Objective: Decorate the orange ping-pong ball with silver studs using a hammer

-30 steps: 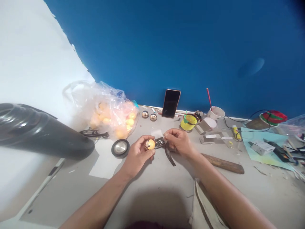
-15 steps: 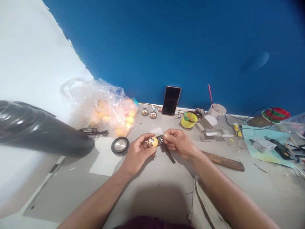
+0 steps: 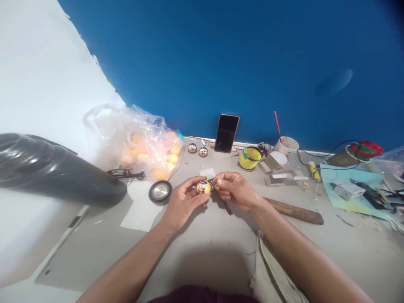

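My left hand (image 3: 184, 204) is closed around an orange ball (image 3: 203, 187) partly covered with dark and shiny patches, its fingertips and thumb at the ball's sides. Pinched in my right hand (image 3: 235, 189) is a small dark, shiny strip (image 3: 212, 184) that meets the ball's right side; fingers hide most of it. Just below my right hand, a thin dark tool (image 3: 227, 207) shows, its upper end hidden. Behind the hands sit two small patterned balls (image 3: 203, 151), with a white paper piece (image 3: 207, 172) nearer to me.
At left are a clear bag of orange balls (image 3: 172, 158), a big dark cylinder (image 3: 78, 176) and a round black-rimmed disc (image 3: 160, 192). A phone (image 3: 227, 132) leans on the wall. To the right are a yellow cup (image 3: 250, 159), a white cup (image 3: 287, 145) and a wooden bar (image 3: 295, 211).
The ball has turned in my left hand, showing more dark patches. My right hand has edged toward it, and less of the dark strip shows between them.
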The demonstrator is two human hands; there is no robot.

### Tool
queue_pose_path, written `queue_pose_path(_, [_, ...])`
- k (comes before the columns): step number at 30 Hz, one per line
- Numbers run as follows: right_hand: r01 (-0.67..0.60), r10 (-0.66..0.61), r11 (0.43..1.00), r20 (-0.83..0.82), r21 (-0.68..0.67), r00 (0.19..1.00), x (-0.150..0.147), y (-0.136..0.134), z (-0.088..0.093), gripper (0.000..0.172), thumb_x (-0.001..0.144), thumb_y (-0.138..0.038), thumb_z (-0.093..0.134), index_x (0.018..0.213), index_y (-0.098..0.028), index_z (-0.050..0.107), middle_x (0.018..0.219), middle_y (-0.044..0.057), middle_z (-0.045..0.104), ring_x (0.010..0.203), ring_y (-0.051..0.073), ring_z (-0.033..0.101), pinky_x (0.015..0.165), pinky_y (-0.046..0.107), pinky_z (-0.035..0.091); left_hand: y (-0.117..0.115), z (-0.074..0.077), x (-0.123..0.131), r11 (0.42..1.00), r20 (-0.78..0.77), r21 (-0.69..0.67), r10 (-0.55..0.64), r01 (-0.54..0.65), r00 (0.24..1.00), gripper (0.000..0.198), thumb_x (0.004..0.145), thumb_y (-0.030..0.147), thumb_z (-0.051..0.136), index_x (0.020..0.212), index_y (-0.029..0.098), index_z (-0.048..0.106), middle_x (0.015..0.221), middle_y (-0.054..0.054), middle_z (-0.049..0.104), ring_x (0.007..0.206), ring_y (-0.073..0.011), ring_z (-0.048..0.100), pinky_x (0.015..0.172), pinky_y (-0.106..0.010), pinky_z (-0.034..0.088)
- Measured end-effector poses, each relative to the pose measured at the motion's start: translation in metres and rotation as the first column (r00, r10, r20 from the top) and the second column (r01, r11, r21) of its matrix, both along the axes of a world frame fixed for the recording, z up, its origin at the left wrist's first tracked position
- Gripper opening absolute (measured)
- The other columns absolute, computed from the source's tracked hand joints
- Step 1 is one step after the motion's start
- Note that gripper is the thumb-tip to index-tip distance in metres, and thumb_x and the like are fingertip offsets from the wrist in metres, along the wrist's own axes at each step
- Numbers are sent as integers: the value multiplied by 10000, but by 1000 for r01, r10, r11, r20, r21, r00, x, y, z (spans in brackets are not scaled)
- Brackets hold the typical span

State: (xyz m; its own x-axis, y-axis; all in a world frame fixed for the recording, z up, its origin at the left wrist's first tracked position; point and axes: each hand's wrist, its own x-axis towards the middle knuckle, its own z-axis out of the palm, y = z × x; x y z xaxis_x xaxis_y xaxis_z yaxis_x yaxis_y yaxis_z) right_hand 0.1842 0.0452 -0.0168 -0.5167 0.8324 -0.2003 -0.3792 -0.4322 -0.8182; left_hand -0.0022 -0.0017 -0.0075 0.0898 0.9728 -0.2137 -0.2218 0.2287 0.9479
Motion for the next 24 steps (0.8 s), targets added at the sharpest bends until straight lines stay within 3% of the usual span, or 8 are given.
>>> queue_pose_path(5, [-56, 55, 998, 26, 35, 998, 2, -1, 0, 275, 702, -347, 888, 828, -151, 741, 653, -5, 610, 479, 39, 379, 464, 210, 254, -2, -1, -1, 999, 16, 25, -30, 30, 999, 493, 727, 328, 844, 1156, 163, 666, 885, -38, 724, 722, -134, 627, 656, -265, 544])
queue_pose_path(11, [12, -15, 997, 44, 74, 999, -1, 0, 3, 281, 642, -342, 910, 771, -162, 737, 655, 6, 671, 451, 40, 381, 441, 208, 257, -4, -1, -4, 994, -83, 103, -21, 29, 996, 487, 772, 316, 810, 1217, 192, 655, 1048, -66, 728, 947, -192, 668, 793, -282, 540])
queue_pose_path(24, [16, -54, 983, 208, 182, 977, -2, -3, 1, 238, 680, -365, 874, 770, -166, 780, 674, 26, 700, 492, 70, 418, 452, 222, 290, -5, -2, -1, 981, -305, 194, 36, 25, 952, 420, 802, 354, 772, 1173, 191, 663, 1117, -94, 707, 1039, -256, 666, 879, -360, 541])
